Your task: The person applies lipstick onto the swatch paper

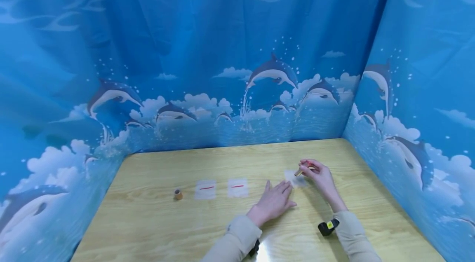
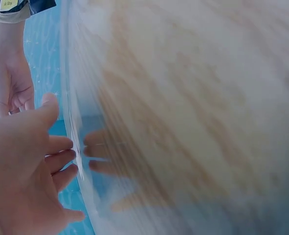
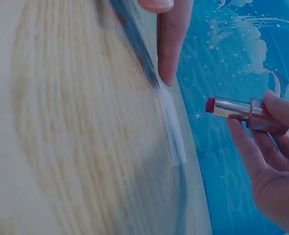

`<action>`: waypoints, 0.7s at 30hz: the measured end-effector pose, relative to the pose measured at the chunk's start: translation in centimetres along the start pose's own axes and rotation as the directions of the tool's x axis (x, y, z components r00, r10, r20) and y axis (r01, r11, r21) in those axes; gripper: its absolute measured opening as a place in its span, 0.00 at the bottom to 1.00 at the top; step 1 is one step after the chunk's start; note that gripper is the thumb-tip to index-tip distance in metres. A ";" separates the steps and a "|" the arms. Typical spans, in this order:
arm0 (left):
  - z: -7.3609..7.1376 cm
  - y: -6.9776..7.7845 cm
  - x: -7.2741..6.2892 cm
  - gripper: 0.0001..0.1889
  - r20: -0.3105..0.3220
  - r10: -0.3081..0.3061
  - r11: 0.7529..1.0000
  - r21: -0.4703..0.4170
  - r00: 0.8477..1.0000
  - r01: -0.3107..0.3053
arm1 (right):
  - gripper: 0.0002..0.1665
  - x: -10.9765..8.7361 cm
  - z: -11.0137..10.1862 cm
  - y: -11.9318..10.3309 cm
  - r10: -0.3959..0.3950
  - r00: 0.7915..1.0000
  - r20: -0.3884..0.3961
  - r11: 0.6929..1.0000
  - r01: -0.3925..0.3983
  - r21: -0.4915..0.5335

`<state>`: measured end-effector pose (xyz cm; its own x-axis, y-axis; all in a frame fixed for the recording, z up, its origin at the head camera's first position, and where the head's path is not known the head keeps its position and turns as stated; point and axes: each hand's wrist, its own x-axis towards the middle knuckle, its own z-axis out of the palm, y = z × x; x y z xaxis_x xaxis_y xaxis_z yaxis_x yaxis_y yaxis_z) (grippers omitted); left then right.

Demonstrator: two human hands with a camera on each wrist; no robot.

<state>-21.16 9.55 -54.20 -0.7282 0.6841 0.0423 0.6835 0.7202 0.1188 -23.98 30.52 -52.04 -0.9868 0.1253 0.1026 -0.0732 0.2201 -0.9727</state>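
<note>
My right hand (image 1: 322, 177) pinches a lipstick (image 3: 232, 108) between thumb and fingers. It has a metallic tube, and its red tip sticks out toward the table in the right wrist view. In the head view the hand hovers by the right-hand square of white paper (image 1: 299, 180), which it partly covers. Flat over the table, my left hand (image 1: 272, 202) has its fingers extended, fingertips right at that paper's left edge. The left wrist view shows these fingers (image 2: 61, 161) straight, with nothing held.
Two more white paper squares lie to the left, one (image 1: 205, 195) beside the other (image 1: 237, 192), each bearing a short red stroke. Farther left a small brownish-gold cap (image 1: 178, 194) stands on the wood-grain table (image 1: 148, 225). Blue dolphin-print curtains (image 1: 222, 47) close off the back and sides.
</note>
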 end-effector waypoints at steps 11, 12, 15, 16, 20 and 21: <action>-0.4 0.8 -0.1 0.34 0.040 -0.043 0.999 0.035 0.998 0.042 | 0.27 0.6 0.4 -0.6 -0.034 0.999 0.013 0.999 0.034 -0.018; -0.4 0.8 -0.1 0.34 0.039 -0.044 0.998 0.037 0.998 0.043 | 0.27 0.7 0.5 -0.6 -0.039 0.999 0.014 0.999 0.040 -0.024; -0.5 0.9 0.0 0.34 0.039 -0.047 0.998 0.045 0.998 0.045 | 0.27 0.8 0.6 -0.5 -0.043 0.999 0.028 0.998 0.044 -0.038; -0.5 0.9 0.0 0.34 0.040 -0.047 0.998 0.044 0.998 0.046 | 0.27 0.9 0.6 -0.5 -0.039 0.999 0.033 0.998 0.041 -0.044; -0.8 1.0 0.1 0.34 0.040 -0.047 0.998 0.035 0.998 0.045 | 0.27 1.1 0.9 -0.1 0.000 0.999 0.048 0.998 0.003 -0.066; -0.8 1.0 0.1 0.34 0.041 -0.046 0.998 0.033 0.998 0.045 | 0.26 1.2 1.0 0.0 0.009 0.999 0.046 0.997 -0.006 -0.074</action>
<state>-20.58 10.25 -53.24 -0.7562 0.6544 -0.0038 0.6516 0.7535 0.0876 -25.28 29.66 -52.15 -0.9930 0.0825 0.0841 -0.0568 0.2906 -0.9552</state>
